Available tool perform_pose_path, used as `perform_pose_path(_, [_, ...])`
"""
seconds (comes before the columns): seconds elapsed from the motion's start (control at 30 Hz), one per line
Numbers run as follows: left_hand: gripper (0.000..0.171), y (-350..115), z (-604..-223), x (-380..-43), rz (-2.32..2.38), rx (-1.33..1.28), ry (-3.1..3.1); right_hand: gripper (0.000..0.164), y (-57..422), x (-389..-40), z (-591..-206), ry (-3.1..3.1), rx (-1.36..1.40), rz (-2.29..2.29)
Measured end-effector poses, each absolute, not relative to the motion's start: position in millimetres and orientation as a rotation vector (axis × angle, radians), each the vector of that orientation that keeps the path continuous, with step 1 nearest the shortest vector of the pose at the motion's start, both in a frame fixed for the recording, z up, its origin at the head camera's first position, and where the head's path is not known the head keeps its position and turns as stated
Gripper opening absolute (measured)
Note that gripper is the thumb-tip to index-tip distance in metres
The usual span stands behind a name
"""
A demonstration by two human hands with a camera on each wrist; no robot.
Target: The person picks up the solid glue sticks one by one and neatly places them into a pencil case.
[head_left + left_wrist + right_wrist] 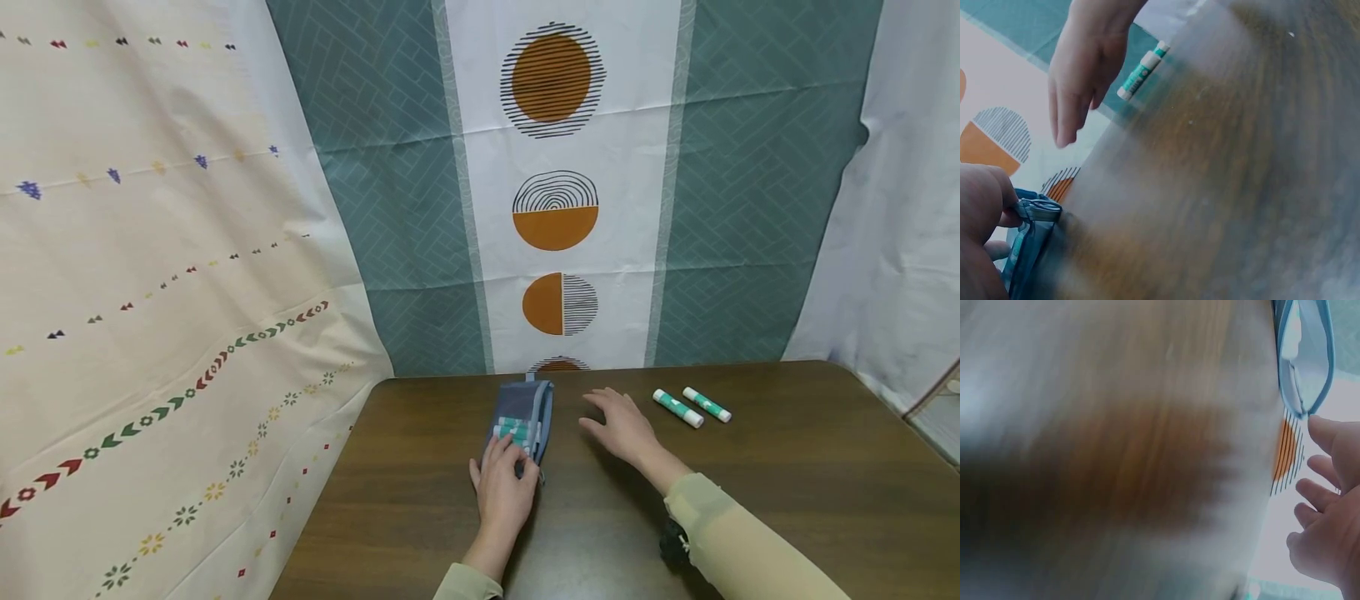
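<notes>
A blue-grey zip pouch (516, 402) with a see-through face lies near the table's far edge. Through it show several green-and-white glue sticks (513, 422). My left hand (501, 492) grips the pouch's near end, its thumb and fingers at the zipped edge (1040, 210). In the right wrist view the mouth of the pouch (1310, 356) gapes open. To the right of the pouch my right hand (624, 427) hovers with fingers spread, holding nothing. Beyond it two more glue sticks, a thicker one (678, 408) and a slimmer one (707, 404), lie side by side on the table.
The brown wooden table (405, 500) ends just behind the pouch. A green-and-white curtain (750, 208) with orange circles hangs at the back. Patterned cream cloth (187, 333) runs along the left side, and white cloth (907, 275) hangs on the right.
</notes>
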State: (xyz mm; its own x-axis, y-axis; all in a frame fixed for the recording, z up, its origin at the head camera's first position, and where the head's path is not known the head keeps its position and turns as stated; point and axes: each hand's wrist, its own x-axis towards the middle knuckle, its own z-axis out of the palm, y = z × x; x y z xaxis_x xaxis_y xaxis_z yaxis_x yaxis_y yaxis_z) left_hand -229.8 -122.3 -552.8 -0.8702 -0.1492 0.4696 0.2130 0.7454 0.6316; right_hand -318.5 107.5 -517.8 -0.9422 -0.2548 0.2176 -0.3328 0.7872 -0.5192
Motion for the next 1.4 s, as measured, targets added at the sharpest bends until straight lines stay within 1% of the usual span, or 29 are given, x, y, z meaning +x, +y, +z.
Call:
perform_pose_path(0.6, [0.028, -122, -553, -229, -0.992, -0.051, -2.424, 0.063, 180, -302, -515, -2.793, 0.382, 0.717])
perform_pose_path(1.1, [0.027, -122, -552, -229, -0.986, -0.044, -2.426, 0.068, 230, -295, -519, -2.765, 0.353, 0.609])
perform_pose_path(1.4, [0.027, -122, -552, -230, -0.975, -0.044, -2.427, 0.068, 248, -290, -521, -2.775, 0.345, 0.509])
